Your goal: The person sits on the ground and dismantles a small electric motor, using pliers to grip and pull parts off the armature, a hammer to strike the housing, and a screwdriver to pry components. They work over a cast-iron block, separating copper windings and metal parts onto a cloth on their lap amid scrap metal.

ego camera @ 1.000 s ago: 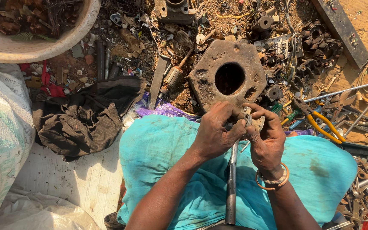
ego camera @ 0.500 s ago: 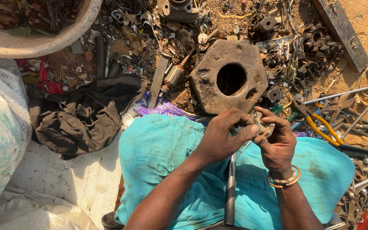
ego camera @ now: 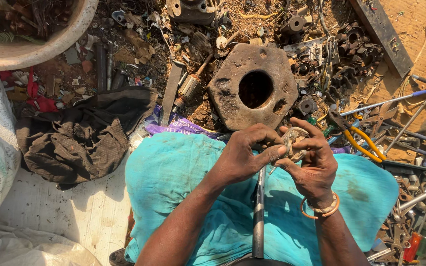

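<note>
1. The left hand (ego camera: 245,155) and the right hand (ego camera: 314,165) meet over the person's lap, both closed around a small metal part (ego camera: 292,143) held between their fingertips.
2. The left grip is clenched on that part, thumb and forefinger pinching its left side; the right grip grasps it from the other side, with the fingers curled above it.
3. The small metal part sits in the air just above the near edge of a rusty hexagonal block (ego camera: 252,88), which has a round hole through its middle and lies on the ground.
4. A long metal rod (ego camera: 259,212) runs from under the hands down across the turquoise cloth (ego camera: 173,177) covering the lap.
5. Orange bangles (ego camera: 321,212) circle the right wrist.
6. A dark crumpled cloth (ego camera: 80,135) lies to the left on the ground.
7. Yellow-handled pliers (ego camera: 361,143) lie to the right among scattered scrap tools.
8. A pale basin (ego camera: 35,51) shows at the upper left corner.
</note>
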